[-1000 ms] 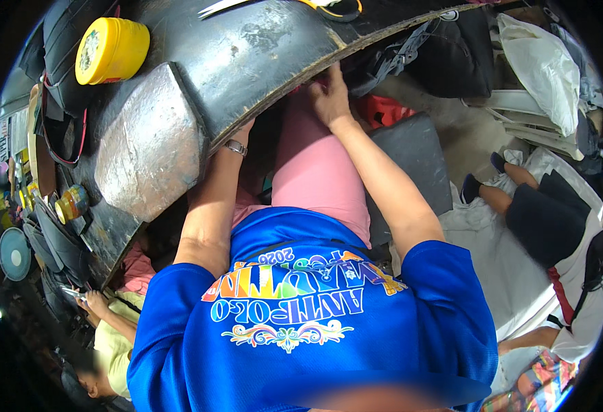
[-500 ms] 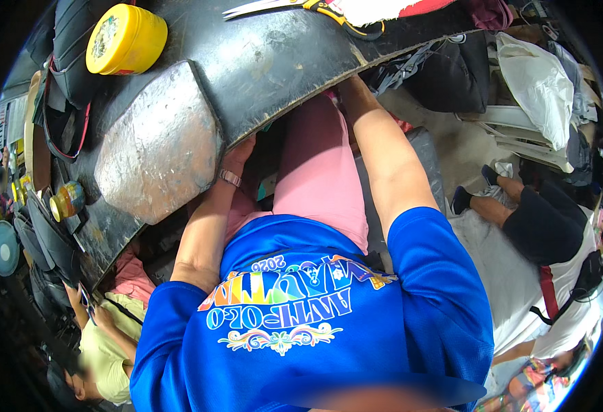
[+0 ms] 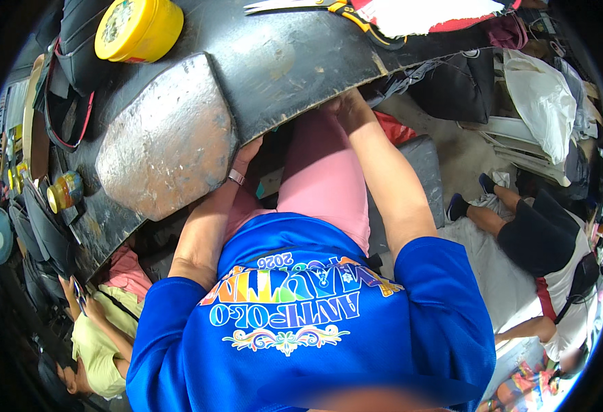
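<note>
The person in the blue shirt sits at a big dark table. Both hands reach under its front edge. The left hand goes up under the edge beside a big grey metal slab that lies on the table, and most of this hand is hidden. A bracelet sits on that wrist. The right hand is at the table edge further right, with its fingers tucked under, so it is too hidden to tell if either hand is gripping. The two hands are apart.

Since the picture before, the table looks closer to the person's body. The yellow round tub on the far left has slid nearer the top rim. The scissors at the top are now half cut off. Both hands have stayed at the same edge.
</note>
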Demonstrator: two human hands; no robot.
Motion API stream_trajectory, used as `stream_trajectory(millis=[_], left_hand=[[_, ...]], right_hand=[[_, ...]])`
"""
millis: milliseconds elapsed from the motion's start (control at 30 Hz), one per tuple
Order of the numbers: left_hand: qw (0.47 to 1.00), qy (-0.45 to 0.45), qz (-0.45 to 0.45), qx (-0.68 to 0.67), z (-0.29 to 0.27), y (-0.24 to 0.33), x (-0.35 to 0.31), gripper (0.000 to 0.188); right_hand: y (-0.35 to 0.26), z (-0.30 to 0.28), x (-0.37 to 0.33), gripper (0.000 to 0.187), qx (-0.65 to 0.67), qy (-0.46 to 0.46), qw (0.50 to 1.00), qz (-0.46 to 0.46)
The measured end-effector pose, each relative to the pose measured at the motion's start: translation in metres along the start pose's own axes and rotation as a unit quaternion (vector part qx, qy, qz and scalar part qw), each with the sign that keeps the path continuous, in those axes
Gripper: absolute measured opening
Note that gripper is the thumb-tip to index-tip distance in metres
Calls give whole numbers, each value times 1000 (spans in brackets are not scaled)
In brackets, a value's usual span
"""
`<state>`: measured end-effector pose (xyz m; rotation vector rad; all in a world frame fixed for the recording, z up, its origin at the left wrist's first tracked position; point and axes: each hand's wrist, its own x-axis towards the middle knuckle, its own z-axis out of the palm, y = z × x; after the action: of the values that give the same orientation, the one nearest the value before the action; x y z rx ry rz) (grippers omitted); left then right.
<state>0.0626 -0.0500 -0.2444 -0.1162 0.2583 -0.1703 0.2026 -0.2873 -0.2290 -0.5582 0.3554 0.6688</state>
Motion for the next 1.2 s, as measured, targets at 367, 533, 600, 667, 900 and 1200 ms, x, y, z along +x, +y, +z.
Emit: stream_trajectory(millis=[367,533,600,667,900,1200], left_hand=[[971,194,-3,136,-19,-4,3,23],[993,24,-10,118,-32,23,-30,29],[996,3,-41,81,-38,35,-49,32],[995,19,-75,61,-45,46,-63,34],[980,149,-62,113,-44,45,-66,34],[941,244,-31,233,25,-29,-14,26]], right_hand=[[19,29,-46,65,-121,23,992,42],[24,0,-34,74,-159,8,984,76],[12,-8,-33,66,-209,64,972,86],[-2,-11,-26,62,-320,102,938,88],[-21,-14,-7,61,-788,327,505,-131],[-14,-49,29,59,-628,212,693,-284]])
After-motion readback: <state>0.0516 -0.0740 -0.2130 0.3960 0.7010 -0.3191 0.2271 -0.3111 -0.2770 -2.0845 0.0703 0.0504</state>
